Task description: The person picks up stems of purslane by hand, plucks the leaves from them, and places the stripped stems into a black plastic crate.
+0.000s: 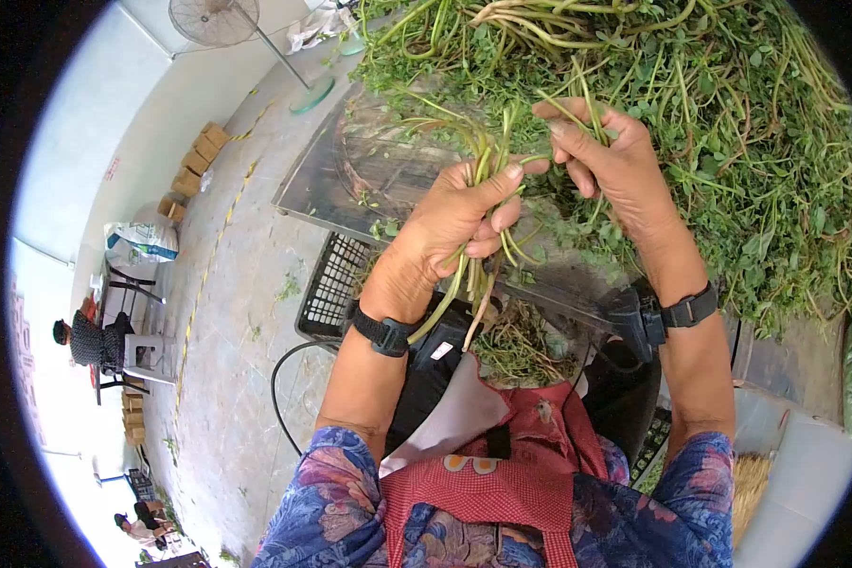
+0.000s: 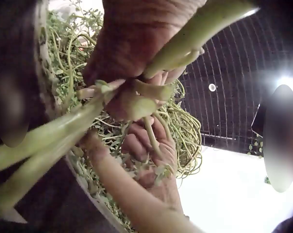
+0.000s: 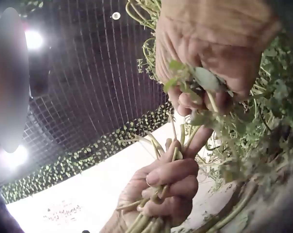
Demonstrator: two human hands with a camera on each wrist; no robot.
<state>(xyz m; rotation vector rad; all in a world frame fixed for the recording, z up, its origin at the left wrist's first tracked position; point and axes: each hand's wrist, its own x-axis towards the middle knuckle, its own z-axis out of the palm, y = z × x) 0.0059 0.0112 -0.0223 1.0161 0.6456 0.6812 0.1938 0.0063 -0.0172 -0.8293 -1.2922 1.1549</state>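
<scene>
My left hand (image 1: 452, 216) grips a bunch of thick green stems (image 1: 481, 161) around their middle, and the cut ends hang below the fist. Close beside it on the right, my right hand (image 1: 623, 163) pinches a thin leafy sprig (image 1: 589, 93) between thumb and fingers. In the right wrist view small leaves (image 3: 207, 80) poke out under the right hand's curled fingers, and the left fist (image 3: 168, 187) sits just below with stems through it. Thick stems (image 2: 64, 133) cross the left wrist view up close. A big heap of leafy greens (image 1: 738, 161) lies behind and right of the hands.
The heap covers much of a dark tabletop (image 1: 308, 185). Below its near edge stand a black crate (image 1: 320, 308) and a pile of plant scraps (image 1: 516, 346). A black cable (image 1: 275, 388) loops at left. Farther off are a standing fan (image 1: 298, 71), cardboard boxes (image 1: 196, 161) and a seated person (image 1: 97, 336).
</scene>
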